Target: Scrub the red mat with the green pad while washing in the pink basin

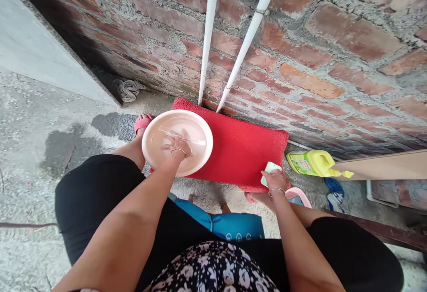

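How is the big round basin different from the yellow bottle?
The basin is pale and wide open on top; the bottle is yellow, with a handle and narrow neck.
The basin sits on the red mat; the bottle is off it, beside the right end.
The left hand is inside the basin; neither hand touches the bottle.

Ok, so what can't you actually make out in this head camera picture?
All in the head view:
Palm of the left hand: hidden by its own back.
Part of the pale green block: covered by the right hand.
Fine print on the yellow bottle: too small.
Upper ends of the white pipes: cut off by the top edge.
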A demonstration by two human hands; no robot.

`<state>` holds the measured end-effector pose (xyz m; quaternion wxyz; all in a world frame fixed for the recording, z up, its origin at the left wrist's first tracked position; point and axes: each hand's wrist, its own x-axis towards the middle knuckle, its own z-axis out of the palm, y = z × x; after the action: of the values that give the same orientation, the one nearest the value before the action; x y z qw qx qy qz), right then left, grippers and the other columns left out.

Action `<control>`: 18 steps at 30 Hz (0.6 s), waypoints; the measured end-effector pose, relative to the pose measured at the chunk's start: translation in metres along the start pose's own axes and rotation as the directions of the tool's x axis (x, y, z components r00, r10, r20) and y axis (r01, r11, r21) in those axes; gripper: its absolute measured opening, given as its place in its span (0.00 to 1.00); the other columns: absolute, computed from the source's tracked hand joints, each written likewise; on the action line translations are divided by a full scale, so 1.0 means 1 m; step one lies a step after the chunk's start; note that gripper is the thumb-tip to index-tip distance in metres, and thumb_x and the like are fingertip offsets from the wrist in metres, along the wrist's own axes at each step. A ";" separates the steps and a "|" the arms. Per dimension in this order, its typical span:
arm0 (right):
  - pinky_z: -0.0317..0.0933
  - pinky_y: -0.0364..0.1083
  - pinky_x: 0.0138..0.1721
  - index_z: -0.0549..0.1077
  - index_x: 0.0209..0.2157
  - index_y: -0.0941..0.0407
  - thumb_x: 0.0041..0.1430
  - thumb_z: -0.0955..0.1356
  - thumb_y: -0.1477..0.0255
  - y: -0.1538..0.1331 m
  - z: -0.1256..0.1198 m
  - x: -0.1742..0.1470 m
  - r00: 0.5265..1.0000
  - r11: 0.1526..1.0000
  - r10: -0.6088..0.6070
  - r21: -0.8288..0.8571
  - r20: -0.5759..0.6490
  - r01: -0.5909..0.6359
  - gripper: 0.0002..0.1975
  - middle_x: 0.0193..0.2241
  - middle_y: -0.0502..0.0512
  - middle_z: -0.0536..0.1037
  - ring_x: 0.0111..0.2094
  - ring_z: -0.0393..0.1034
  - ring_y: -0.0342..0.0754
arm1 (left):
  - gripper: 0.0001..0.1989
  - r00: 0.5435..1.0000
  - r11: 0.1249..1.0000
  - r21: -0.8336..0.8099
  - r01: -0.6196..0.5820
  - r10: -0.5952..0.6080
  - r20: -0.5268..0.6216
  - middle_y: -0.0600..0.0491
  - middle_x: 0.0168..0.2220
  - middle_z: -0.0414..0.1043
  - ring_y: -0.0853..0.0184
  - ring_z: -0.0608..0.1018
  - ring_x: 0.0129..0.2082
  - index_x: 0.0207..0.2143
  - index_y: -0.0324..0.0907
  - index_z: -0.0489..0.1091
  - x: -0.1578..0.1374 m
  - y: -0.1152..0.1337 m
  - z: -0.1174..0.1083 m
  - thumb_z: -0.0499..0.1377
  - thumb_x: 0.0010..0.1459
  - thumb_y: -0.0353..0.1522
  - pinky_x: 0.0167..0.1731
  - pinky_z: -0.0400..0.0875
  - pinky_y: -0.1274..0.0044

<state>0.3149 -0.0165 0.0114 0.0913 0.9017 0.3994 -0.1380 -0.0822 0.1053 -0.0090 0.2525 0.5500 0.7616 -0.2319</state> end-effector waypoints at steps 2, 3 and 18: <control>0.59 0.45 0.34 0.75 0.40 0.53 0.56 0.71 0.52 -0.035 0.007 -0.027 0.994 0.996 -0.085 0.035 0.063 0.083 0.20 0.40 0.54 0.69 0.32 0.69 0.46 | 0.69 1.000 1.000 0.006 -0.005 0.005 -0.002 0.31 0.74 0.24 0.24 0.38 0.70 0.74 0.48 0.27 0.000 0.000 0.000 0.71 0.43 0.46 0.52 0.60 0.35; 0.58 0.44 0.34 0.75 0.40 0.52 0.56 0.71 0.52 -0.056 0.012 -0.044 0.984 0.989 -0.145 0.049 0.105 0.140 0.19 0.41 0.52 0.69 0.32 0.69 0.45 | 0.69 1.000 1.000 0.007 -0.008 0.008 0.001 0.31 0.74 0.24 0.24 0.38 0.70 0.74 0.48 0.26 0.000 -0.001 0.000 0.71 0.43 0.47 0.52 0.60 0.36; 0.60 0.45 0.41 0.74 0.47 0.50 0.58 0.70 0.58 -0.158 0.050 -0.134 0.697 0.757 -0.615 0.027 0.370 0.653 0.17 0.50 0.55 0.68 0.46 0.68 0.50 | 0.69 1.000 1.000 -0.002 -0.004 0.004 -0.007 0.34 0.75 0.27 0.28 0.39 0.71 0.74 0.51 0.26 -0.002 0.000 0.000 0.71 0.42 0.46 0.54 0.59 0.36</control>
<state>0.1024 -0.0183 -0.0018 0.1567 0.6616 0.6689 -0.3004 -0.0821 0.1038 -0.0075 0.2509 0.5519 0.7616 -0.2289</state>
